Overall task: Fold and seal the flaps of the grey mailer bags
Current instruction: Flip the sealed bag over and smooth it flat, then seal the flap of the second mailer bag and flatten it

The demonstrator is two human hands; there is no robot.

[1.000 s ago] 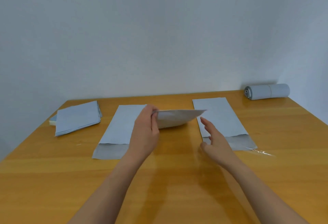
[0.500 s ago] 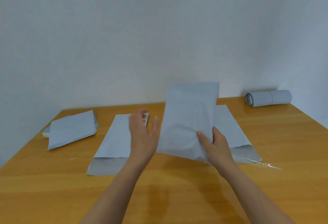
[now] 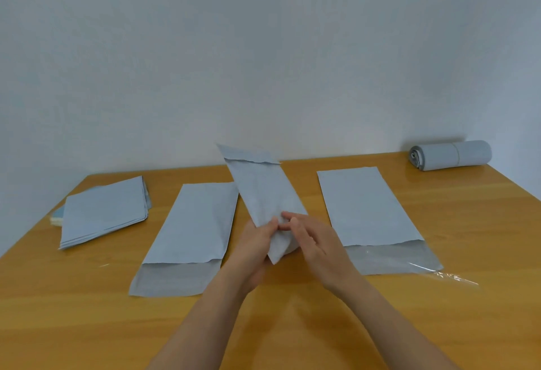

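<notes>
Grey mailer bag (image 3: 265,194) is held up above the wooden table (image 3: 292,325), between the two bags lying flat on it, its length tilted so that the far end leans to the left. At that far end a flap (image 3: 247,154) is seen folded over the bag's body, with its edge running across just below the top. The near end is gripped by both hands. By the left hand (image 3: 254,240) the bag's left edge is pinched, the thumb laid on the upper face and the fingers hidden beneath. By the right hand (image 3: 314,240) the right edge is clasped, with the fingertips curled onto the bag close to the left thumb.

To the left, a second mailer bag (image 3: 190,229) is laid flat on the table, its darker open flap (image 3: 175,278) pointed toward the person. To the right, a third mailer bag (image 3: 369,208) is laid the same way, with its flap (image 3: 395,258) unfolded and a clear strip of film (image 3: 448,276) trailing from its near right corner. Farther left, a stack of grey mailers (image 3: 105,211) is set at an angle near the table's edge. At the far right corner, against the pale wall (image 3: 263,47), a roll of grey mailers (image 3: 450,155) is lying on its side.
</notes>
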